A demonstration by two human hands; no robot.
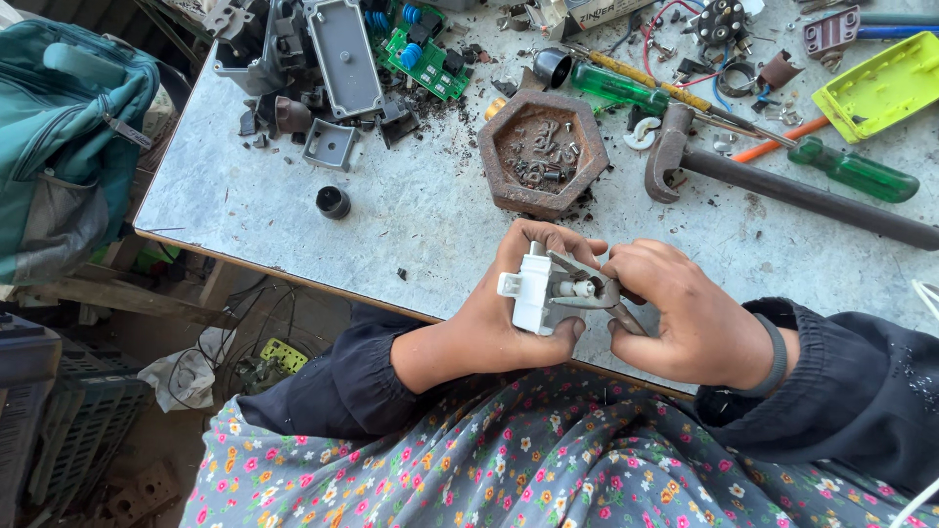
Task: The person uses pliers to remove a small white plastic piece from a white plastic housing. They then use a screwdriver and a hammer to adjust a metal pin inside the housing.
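Note:
My left hand (509, 313) grips a small white plastic electrical part (533, 293) just above the table's near edge. My right hand (685, 313) is closed around a pair of metal pliers (592, 291). The pliers' jaws reach left onto a small metal piece on the white part. Both hands sit close together in front of my floral-patterned lap, with dark sleeves on both arms.
A rusty hexagonal tray (494, 147) holding several screws stands just beyond my hands on the grey metal table (411, 215). A hammer (782, 186), green-handled screwdrivers (856, 171), a yellow-green lid (880, 88), a grey casing (342, 49), green circuit boards (425, 59) and scraps lie further back. A teal bag (59, 137) hangs left.

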